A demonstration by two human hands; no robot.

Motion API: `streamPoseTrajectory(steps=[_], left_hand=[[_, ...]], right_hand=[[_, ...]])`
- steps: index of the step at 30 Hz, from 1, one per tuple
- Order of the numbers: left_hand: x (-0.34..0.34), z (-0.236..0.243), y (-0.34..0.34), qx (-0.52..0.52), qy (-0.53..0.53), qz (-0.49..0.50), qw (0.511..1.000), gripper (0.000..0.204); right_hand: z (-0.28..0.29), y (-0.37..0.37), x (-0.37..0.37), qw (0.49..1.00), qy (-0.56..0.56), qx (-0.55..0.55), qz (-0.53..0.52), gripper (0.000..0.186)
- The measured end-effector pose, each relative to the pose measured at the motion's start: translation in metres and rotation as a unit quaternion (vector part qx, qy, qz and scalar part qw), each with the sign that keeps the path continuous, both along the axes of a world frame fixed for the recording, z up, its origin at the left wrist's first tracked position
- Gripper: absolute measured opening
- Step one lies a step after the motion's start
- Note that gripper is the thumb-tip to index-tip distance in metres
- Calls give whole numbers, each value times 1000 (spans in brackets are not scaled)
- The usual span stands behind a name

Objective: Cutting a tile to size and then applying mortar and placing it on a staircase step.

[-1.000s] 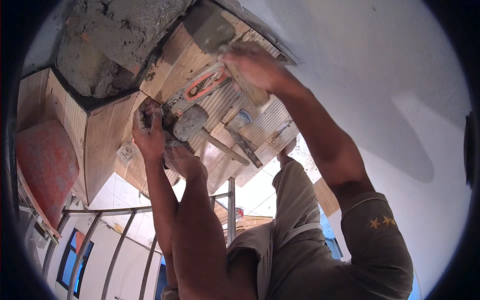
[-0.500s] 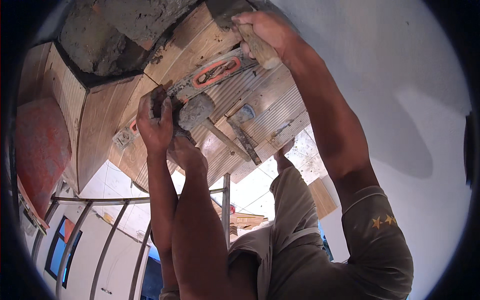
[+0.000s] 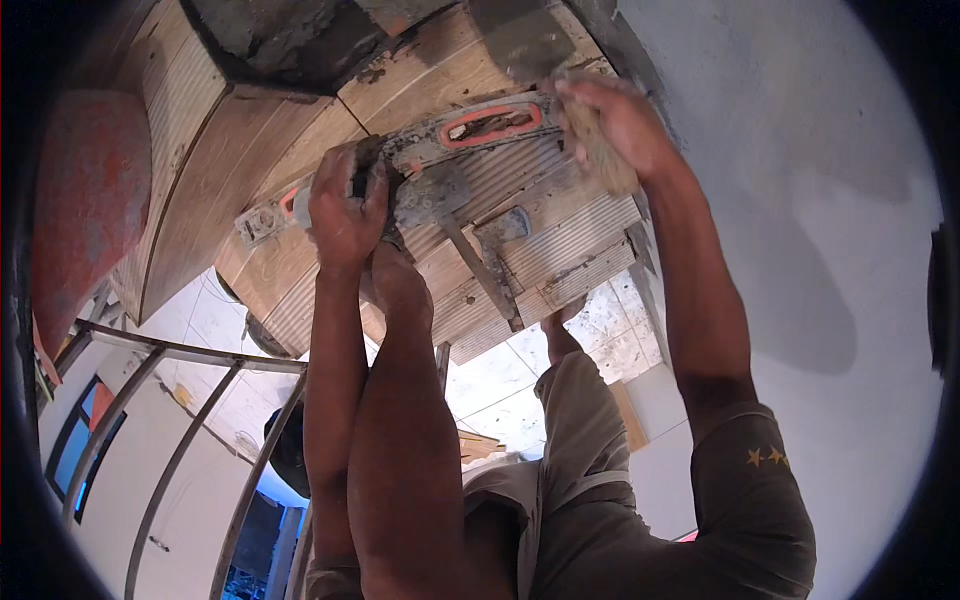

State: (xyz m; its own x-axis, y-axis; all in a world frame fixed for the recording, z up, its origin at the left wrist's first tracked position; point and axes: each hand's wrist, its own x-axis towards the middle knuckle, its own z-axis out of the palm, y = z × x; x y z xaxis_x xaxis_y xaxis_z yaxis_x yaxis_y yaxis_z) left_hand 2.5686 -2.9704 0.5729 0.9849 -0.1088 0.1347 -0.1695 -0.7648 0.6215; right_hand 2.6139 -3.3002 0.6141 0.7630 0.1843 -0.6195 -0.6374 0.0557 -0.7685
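Observation:
My right hand (image 3: pixel 622 125) is closed round the wooden handle (image 3: pixel 603 155) of a trowel. The trowel's grey blade (image 3: pixel 522 40) points away from me, over the far end of the wood-look tiles (image 3: pixel 420 65). My left hand (image 3: pixel 345 205) is curled round a dark, mortar-smeared lump (image 3: pixel 368 152) whose kind I cannot make out, beside the spirit level. The dirty spirit level (image 3: pixel 420 148), with orange-rimmed openings, lies across the tiles. Nearer me rest a mallet (image 3: pixel 430 195) with a grey head and wooden handle, and a second hand tool (image 3: pixel 510 225) with a broad metal blade.
Wet grey mortar (image 3: pixel 290 45) fills a recess at the far left. A worn red panel (image 3: pixel 95 190) stands left. Metal railing (image 3: pixel 190 345) runs at lower left, above a white tiled floor (image 3: pixel 500 385). A pale wall (image 3: pixel 800 250) rises on the right.
The view has shifted, so the tiles and tools sit differently in it. My right hand with the trowel is lower and farther right in the picture, and more of the blade shows.

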Motion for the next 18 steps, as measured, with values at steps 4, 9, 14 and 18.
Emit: streamPoseTrajectory(steps=[4, 9, 14, 18], left_hand=[[-2, 3, 1, -3, 5, -8, 1000, 34], [-3, -2, 3, 29, -1, -6, 1000, 37], [-3, -2, 0, 35, -42, -13, 998, 39], [-4, -4, -3, 35, -21, -2, 999, 39]], right_hand=[[-2, 26, -29, 998, 49, 32, 21, 37], [-8, 58, -19, 996, 38, 49, 70, 27], [-3, 95, 9, 993, 87, 64, 38, 24], [-1, 95, 2, 998, 32, 34, 38, 26]])
